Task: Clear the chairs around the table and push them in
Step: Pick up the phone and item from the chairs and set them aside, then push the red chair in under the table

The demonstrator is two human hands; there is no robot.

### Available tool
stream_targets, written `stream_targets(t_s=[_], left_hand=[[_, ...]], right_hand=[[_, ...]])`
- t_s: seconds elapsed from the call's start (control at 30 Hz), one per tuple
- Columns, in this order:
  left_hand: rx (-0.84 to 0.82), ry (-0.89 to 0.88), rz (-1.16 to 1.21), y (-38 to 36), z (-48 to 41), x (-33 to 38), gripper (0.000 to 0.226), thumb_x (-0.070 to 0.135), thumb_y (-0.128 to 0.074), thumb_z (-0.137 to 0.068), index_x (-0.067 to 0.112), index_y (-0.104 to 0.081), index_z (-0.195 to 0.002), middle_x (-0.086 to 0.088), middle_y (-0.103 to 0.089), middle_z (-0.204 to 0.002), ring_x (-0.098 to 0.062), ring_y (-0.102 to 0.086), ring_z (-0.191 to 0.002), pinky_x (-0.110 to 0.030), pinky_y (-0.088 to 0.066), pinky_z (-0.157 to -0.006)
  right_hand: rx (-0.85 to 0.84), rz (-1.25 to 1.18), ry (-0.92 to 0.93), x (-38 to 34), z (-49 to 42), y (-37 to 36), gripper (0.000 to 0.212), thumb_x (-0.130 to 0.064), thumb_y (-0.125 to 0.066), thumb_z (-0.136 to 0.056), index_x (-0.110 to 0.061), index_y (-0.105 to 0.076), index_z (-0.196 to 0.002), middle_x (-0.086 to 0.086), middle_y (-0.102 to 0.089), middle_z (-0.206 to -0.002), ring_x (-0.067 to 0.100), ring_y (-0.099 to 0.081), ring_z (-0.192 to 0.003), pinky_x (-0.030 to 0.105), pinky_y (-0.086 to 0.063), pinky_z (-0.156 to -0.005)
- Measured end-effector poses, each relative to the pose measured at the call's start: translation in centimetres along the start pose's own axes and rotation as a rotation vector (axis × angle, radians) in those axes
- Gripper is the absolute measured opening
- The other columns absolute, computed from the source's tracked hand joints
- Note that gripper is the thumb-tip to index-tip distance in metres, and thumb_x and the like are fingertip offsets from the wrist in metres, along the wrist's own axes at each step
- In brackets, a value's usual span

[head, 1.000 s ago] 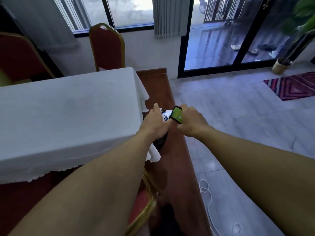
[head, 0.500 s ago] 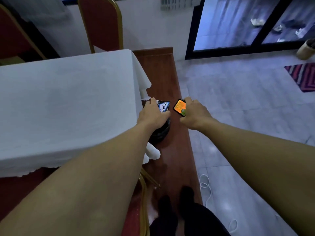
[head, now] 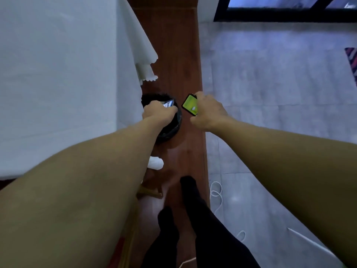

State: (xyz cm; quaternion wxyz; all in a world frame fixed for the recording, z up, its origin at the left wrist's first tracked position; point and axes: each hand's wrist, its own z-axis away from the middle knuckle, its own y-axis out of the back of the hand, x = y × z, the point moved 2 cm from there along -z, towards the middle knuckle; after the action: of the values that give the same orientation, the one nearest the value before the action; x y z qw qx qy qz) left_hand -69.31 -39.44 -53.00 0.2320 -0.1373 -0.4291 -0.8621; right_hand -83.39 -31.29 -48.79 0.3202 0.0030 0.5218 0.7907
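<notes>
1. Fingers [head: 171, 109] of the left hand [head: 157, 113] are curling round a small printed packet [head: 168, 103], holding it right over the open mouth of a black bin [head: 174, 128].
2. On the right hand [head: 208, 111], the fingers [head: 199, 94] and thumb are gripping a phone [head: 190, 107] with a lit green screen. It is hanging just beside the bin's rim, and the two hands are staying apart.
3. Nearest to me, I am seeing two legs in black [head: 202, 219] standing on the red-brown wooden strip [head: 173, 55] of floor.
4. By the near corner of the surface [head: 58, 74], the chair [head: 149, 192] is sitting mostly hidden under the left forearm. Only a bit of gold frame is showing, so I am not able to tell how far in it is.
5. Right of the legs, a white cable [head: 215, 192] is looping over the grey tiles [head: 270, 93].
6. Farther on, the bin is standing on the wooden strip, close against the hanging white cloth [head: 143, 45].
7. That cloth is covering the whole surface at left, and its scalloped corner is drooping just beyond the bin.
8. At the far end, a black door frame [head: 270, 17] is running along the top, and a striped rug [head: 352, 62] is peeking in at the right edge.
</notes>
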Motion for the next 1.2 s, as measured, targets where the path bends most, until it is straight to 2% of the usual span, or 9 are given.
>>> stream_targets(t_s=[0.1,0.23,0.47,0.57,0.67,0.8,0.93,1.0,1.2], left_hand=[[0.045,0.045,0.003,-2.3,-3.8,-1.0,0.068,0.053,-0.069,-0.076,0.010,-0.058,-0.128,-0.013,-0.058,-0.128,-0.034,-0.058,-0.113,-0.039,-0.052,-0.095],[0.099,0.083,0.119,-3.7,-7.4,-1.6,0.085,0.053,-0.069,-0.085,0.004,-0.036,-0.146,-0.017,-0.040,-0.145,-0.037,-0.050,-0.127,-0.044,-0.046,-0.103],[0.091,-0.034,0.090,-3.9,-11.8,-3.2,0.066,0.040,-0.045,-0.102,0.011,-0.025,-0.157,-0.011,-0.032,-0.159,-0.030,-0.035,-0.143,-0.040,-0.032,-0.114],[0.064,-0.074,0.041,-3.4,-12.7,-4.0,0.065,0.041,-0.041,-0.103,0.013,-0.022,-0.158,-0.009,-0.031,-0.161,-0.028,-0.033,-0.146,-0.038,-0.029,-0.115],[0.064,-0.094,0.010,-2.8,-13.4,-4.4,0.060,0.042,-0.039,-0.104,0.014,-0.030,-0.156,-0.008,-0.040,-0.156,-0.028,-0.041,-0.140,-0.039,-0.035,-0.110],[0.038,-0.140,-0.022,-1.8,-13.6,-4.1,0.054,0.041,-0.036,-0.104,0.014,-0.040,-0.150,-0.008,-0.047,-0.150,-0.028,-0.047,-0.134,-0.039,-0.040,-0.108],[0.049,-0.227,-0.020,-0.5,-12.9,-2.7,0.039,0.039,-0.037,-0.103,0.012,-0.063,-0.112,-0.007,-0.064,-0.109,-0.026,-0.060,-0.101,-0.035,-0.044,-0.077],[0.062,-0.254,-0.025,0.4,-12.0,-1.8,0.036,0.038,-0.037,-0.103,0.013,-0.062,-0.100,-0.002,-0.061,-0.095,-0.022,-0.058,-0.088,-0.031,-0.039,-0.071],[0.054,-0.386,-0.098,3.4,-7.3,0.3,0.034,0.039,-0.036,-0.102,0.018,-0.055,-0.083,0.003,-0.057,-0.081,-0.021,-0.057,-0.080,-0.034,-0.038,-0.068]], right_hand=[[-0.027,0.035,0.030,1.0,-3.8,-2.5,0.062,-0.022,-0.071,-0.083,-0.014,-0.040,-0.137,0.015,-0.052,-0.124,0.040,-0.057,-0.109,0.041,-0.047,-0.080],[-0.059,0.045,0.055,1.5,-7.8,-5.5,0.062,-0.021,-0.071,-0.081,-0.014,-0.040,-0.135,0.015,-0.051,-0.121,0.038,-0.057,-0.106,0.039,-0.046,-0.078],[-0.135,0.036,0.059,1.0,-13.0,-10.3,0.056,-0.023,-0.073,-0.081,-0.010,-0.045,-0.127,0.015,-0.053,-0.118,0.037,-0.055,-0.106,0.037,-0.040,-0.075],[-0.131,0.009,0.093,-0.6,-14.6,-11.3,0.068,-0.030,-0.078,-0.080,-0.009,-0.042,-0.134,0.017,-0.053,-0.125,0.038,-0.052,-0.115,0.038,-0.041,-0.082],[-0.146,0.006,0.098,-1.6,-15.6,-11.5,0.087,-0.040,-0.082,-0.077,-0.012,-0.035,-0.145,0.017,-0.049,-0.134,0.038,-0.048,-0.124,0.042,-0.043,-0.097],[-0.177,0.049,0.111,-2.0,-15.9,-11.1,0.079,-0.037,-0.076,-0.083,-0.013,-0.034,-0.146,0.016,-0.047,-0.137,0.038,-0.047,-0.125,0.044,-0.044,-0.099],[-0.167,0.063,0.138,-3.2,-15.0,-9.7,0.069,-0.037,-0.070,-0.087,-0.014,-0.037,-0.143,0.015,-0.047,-0.137,0.037,-0.048,-0.124,0.047,-0.047,-0.099],[-0.154,0.064,0.153,-4.3,-14.1,-8.6,0.068,-0.038,-0.068,-0.088,-0.014,-0.037,-0.144,0.014,-0.047,-0.136,0.036,-0.049,-0.123,0.049,-0.048,-0.099],[-0.084,0.049,0.186,-6.9,-10.1,-4.3,0.057,-0.040,-0.066,-0.089,-0.016,-0.043,-0.136,0.012,-0.050,-0.130,0.034,-0.052,-0.117,0.047,-0.049,-0.093]])
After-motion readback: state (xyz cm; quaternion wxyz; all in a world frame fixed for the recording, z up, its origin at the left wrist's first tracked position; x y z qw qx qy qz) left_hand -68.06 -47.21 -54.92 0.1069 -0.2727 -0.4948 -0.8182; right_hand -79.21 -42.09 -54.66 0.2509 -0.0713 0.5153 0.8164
